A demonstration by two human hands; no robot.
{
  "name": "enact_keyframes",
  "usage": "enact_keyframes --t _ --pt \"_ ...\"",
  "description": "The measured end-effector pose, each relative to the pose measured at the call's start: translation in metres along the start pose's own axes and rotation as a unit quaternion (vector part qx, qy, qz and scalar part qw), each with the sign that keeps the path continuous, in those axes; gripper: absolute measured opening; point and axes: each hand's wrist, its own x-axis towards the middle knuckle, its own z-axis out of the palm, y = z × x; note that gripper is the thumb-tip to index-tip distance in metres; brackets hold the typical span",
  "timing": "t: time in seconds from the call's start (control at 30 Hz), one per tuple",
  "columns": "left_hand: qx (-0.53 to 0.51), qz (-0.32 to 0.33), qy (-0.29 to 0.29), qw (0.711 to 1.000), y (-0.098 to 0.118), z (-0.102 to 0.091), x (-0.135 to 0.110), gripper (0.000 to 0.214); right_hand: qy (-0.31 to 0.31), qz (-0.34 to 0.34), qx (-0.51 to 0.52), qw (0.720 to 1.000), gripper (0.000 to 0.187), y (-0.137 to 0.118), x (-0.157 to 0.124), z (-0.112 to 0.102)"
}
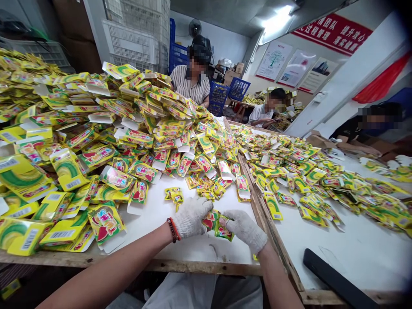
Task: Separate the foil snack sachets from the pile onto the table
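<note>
My left hand, in a white knit glove, grips a small yellow, red and green candy box low over the white tabletop. Right beside it, my gloved right hand pinches a shiny green candy packet against the box's end. Whether the packet is partly inside the box cannot be made out. Just beyond my hands lie several small yellow packets and a cluster of further packets. Flattened, open-flapped candy boxes are heaped to the left and ahead.
A raised wooden strip divides the table on my right. Past it lie more packets and boxes and a dark, long object. Co-workers sit across and to the right. Stacked white crates stand behind the heap.
</note>
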Motion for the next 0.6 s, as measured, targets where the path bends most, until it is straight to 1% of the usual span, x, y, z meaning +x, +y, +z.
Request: enact_keyframes --t 0.07,0.13,0.23,0.3,0.33,0.4,0.47,0.53,0.57,0.6 --pt "0.010 0.028 -0.007 1.000 -0.001 -0.001 0.000 0.047 0.001 0.000 -0.012 1.000 0.026 0.001 0.001 0.000" --pt "0.025 0.041 -0.008 0.999 -0.002 -0.001 0.000 0.049 0.026 0.011 -0.057 0.998 0.024 0.002 0.002 0.001" --pt "0.034 0.044 -0.003 0.998 -0.003 0.001 0.001 0.050 0.090 0.046 -0.130 0.986 0.019 0.000 0.003 0.011" --pt "0.032 0.045 -0.004 0.998 -0.004 0.004 0.002 0.050 0.133 0.068 -0.144 0.978 0.017 -0.003 0.003 0.021" --pt "0.028 0.045 -0.007 0.999 -0.005 0.005 0.002 0.050 0.151 0.073 -0.132 0.977 0.015 -0.004 0.002 0.025" --pt "0.011 0.043 -0.018 0.999 -0.007 0.005 0.001 0.049 0.165 0.076 -0.061 0.982 0.013 -0.004 -0.002 0.030" --pt "-0.008 0.031 -0.024 0.999 -0.009 0.004 0.001 0.047 0.141 0.083 0.052 0.985 0.018 -0.001 -0.007 0.029" --pt "-0.018 0.016 -0.017 1.000 -0.009 0.002 0.001 0.046 0.118 0.102 0.136 0.978 0.029 0.003 -0.012 0.026" --pt "-0.017 0.010 -0.010 1.000 -0.009 0.001 0.000 0.045 0.119 0.114 0.147 0.975 0.029 0.004 -0.015 0.024" --pt "-0.014 0.010 -0.004 1.000 -0.007 0.001 0.000 0.046 0.131 0.125 0.138 0.974 0.026 0.004 -0.017 0.023"
